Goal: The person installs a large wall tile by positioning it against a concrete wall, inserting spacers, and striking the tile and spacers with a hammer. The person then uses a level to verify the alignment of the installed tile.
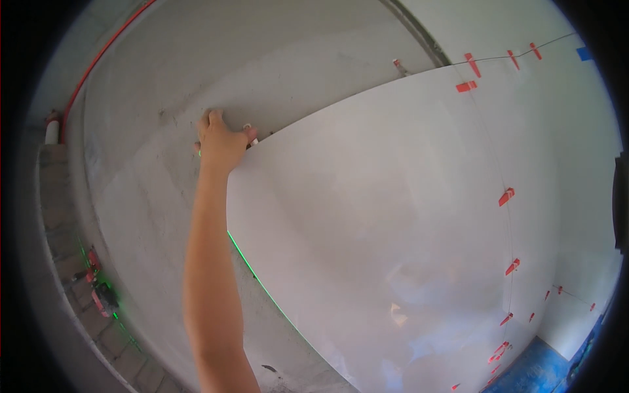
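Observation:
My left hand (221, 141) reaches up to the bare grey wall (144, 177), by the upper left corner of a large glossy white tile (367, 196). Its back faces me. The fingers are bent and spread toward the wall, with the thumb apart from them on the right. Beside the thumb, at the tile's top edge, a small white piece (255, 141) shows; the hand hides part of it. A green laser line (268, 285) follows the tile's left edge, and a green glint falls beside the little finger. My right hand is out of view.
Red wedges (506, 196) line the joint to the neighbouring tiles on the right. Another clip (398, 67) stands on the top edge. A red and black laser level (103, 298) sits on the brick-like surface at left. A red hose (98, 56) runs upper left; something blue (534, 367) lies lower right.

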`<state>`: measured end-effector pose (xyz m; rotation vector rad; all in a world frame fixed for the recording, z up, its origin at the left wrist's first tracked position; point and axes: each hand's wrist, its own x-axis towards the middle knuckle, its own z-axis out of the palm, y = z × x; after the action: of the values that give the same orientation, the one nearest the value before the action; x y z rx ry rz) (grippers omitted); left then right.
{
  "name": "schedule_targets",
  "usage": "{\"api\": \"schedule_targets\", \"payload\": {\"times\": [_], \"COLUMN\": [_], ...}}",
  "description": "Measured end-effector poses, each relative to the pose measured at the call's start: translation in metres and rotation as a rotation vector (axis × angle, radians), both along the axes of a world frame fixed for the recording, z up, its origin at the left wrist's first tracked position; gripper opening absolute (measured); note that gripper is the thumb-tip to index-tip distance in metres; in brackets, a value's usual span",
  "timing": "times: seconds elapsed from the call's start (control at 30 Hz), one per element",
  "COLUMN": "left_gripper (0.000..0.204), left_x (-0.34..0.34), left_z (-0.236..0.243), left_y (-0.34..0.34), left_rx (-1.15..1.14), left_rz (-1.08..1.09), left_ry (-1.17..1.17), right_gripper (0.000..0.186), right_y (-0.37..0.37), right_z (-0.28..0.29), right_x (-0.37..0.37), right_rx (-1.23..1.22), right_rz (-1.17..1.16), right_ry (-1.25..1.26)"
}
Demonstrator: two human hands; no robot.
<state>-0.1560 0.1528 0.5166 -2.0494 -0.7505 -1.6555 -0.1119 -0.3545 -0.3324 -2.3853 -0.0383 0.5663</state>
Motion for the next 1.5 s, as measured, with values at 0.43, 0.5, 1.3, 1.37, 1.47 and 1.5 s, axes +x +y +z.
{"api": "schedule_targets", "payload": {"times": [0.43,0.5,1.3,1.37,1.47,1.5], "left_gripper": [0.064,0.062,0.054,0.054,0.054,0.054], "left_x": [-0.075,-0.105,-0.128,-0.126,-0.129,-0.129], "left_z": [-0.006,-0.034,-0.101,-0.104,-0.104,-0.103], "left_y": [0.045,0.063,0.110,0.106,0.109,0.107], "left_rx": [0.020,0.086,0.410,0.402,0.403,0.405], "left_rz": [-0.133,-0.089,0.278,0.273,0.289,0.298], "left_ry": [-0.053,-0.087,-0.132,-0.126,-0.122,-0.126], "right_gripper": [0.013,0.011,0.028,0.029,0.030,0.030], "right_y": [0.194,0.211,0.367,0.397,0.385,0.376], "right_z": [0.494,0.586,0.783,0.777,0.773,0.774], "right_x": [0.117,0.101,0.012,0.026,0.023,0.018], "right_rx": [1.566,1.721,2.071,1.896,1.871,1.871], "right_rz": [0.360,0.440,0.571,0.482,0.518,0.518], "right_ry": [-0.650,-0.767,-1.328,-1.299,-1.276,-1.283]}}
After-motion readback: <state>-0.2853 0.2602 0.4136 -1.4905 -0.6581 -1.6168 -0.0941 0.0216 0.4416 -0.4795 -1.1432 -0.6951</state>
